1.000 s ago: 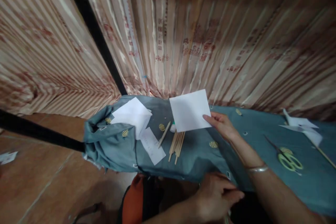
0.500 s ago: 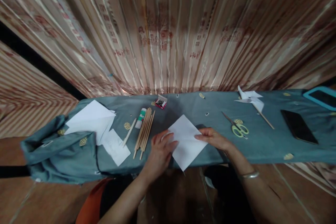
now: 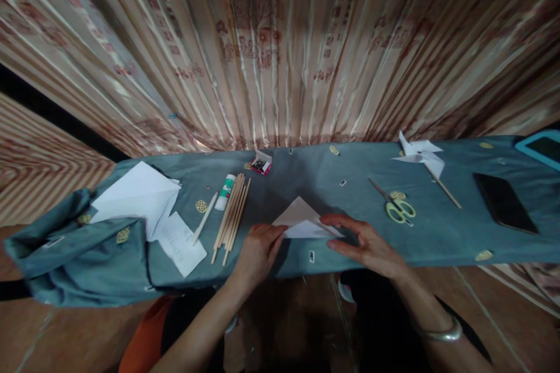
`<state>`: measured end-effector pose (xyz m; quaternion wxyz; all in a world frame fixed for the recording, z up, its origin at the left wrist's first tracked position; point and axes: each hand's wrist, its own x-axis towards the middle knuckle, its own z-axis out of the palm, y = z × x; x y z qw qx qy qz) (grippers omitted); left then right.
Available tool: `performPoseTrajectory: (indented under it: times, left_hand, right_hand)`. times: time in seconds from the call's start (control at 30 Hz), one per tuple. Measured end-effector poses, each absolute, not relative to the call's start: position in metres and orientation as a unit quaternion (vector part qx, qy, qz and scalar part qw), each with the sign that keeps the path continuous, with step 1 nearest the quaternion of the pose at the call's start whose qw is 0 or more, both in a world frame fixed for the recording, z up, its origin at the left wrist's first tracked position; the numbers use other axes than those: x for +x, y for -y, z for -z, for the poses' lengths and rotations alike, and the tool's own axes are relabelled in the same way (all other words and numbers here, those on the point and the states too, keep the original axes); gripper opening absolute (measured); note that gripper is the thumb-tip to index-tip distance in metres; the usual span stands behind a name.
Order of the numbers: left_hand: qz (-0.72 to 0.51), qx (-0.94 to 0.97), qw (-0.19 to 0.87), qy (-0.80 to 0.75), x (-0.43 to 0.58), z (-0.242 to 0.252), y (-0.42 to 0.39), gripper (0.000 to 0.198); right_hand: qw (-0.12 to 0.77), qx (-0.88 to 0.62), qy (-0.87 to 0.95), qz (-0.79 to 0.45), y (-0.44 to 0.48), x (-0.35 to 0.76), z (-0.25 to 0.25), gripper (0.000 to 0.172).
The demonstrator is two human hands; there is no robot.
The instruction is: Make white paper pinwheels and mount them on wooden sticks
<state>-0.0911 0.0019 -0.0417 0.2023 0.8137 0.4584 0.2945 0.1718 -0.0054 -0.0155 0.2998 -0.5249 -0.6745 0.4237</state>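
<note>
A white paper square [image 3: 301, 221], folded up corner to corner into a triangle, lies before me at the table's near side. Its left corner is pinched by my left hand [image 3: 261, 247], thumb and fingers closed on it. My right hand [image 3: 365, 242] is at the right corner, thumb and forefinger spread apart around the paper with the fingers at its edge. Left of my hands lies a bundle of wooden sticks [image 3: 234, 215]. A pair of scissors [image 3: 396, 205] with yellow-green handles rests to the right.
Left of the sticks are a glue stick [image 3: 224, 192], a white pencil-like stick [image 3: 205, 219], a written note [image 3: 181, 243] and white paper sheets [image 3: 135, 192]. A small box of pins [image 3: 261, 163] stands behind. Rightward lie a paper pinwheel [image 3: 420, 154], a black phone [image 3: 505, 203] and a blue-framed device [image 3: 540, 148].
The paper's near corner has been folded up and away, turning the open square into a triangle. My right hand's thumb and forefinger have spread apart. The view has shifted slightly.
</note>
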Motion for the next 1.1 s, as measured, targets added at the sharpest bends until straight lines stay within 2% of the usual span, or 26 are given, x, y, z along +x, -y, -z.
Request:
performPoseTrajectory:
  times: [0.17, 0.23, 0.33, 0.5, 0.67, 1.1]
  left_hand:
    - [-0.32, 0.811, 0.137, -0.47, -0.082, 0.039, -0.001, 0.031]
    - [-0.304, 0.835, 0.097, -0.449, -0.076, 0.039, 0.006, 0.039]
    - [-0.249, 0.885, 0.075, -0.385, -0.069, 0.045, 0.021, 0.04]
    - [-0.161, 0.904, 0.073, -0.39, -0.07, 0.06, 0.034, 0.053]
    - [-0.148, 0.897, 0.08, -0.409, -0.076, 0.066, 0.034, 0.062]
    - [-0.12, 0.895, 0.1, -0.418, -0.074, 0.066, 0.031, 0.065]
  right_hand:
    - [0.329, -0.582, 0.643, -0.373, -0.011, 0.153, 0.04, 0.027]
    - [0.337, -0.59, 0.645, -0.348, -0.018, 0.148, 0.049, 0.023]
    - [0.337, -0.6, 0.659, -0.304, -0.024, 0.144, 0.054, 0.018]
    - [0.305, -0.627, 0.685, -0.21, -0.023, 0.139, 0.052, 0.016]
    - [0.296, -0.626, 0.707, -0.142, -0.02, 0.137, 0.055, 0.014]
    - [0.29, -0.631, 0.713, -0.098, -0.017, 0.134, 0.056, 0.018]
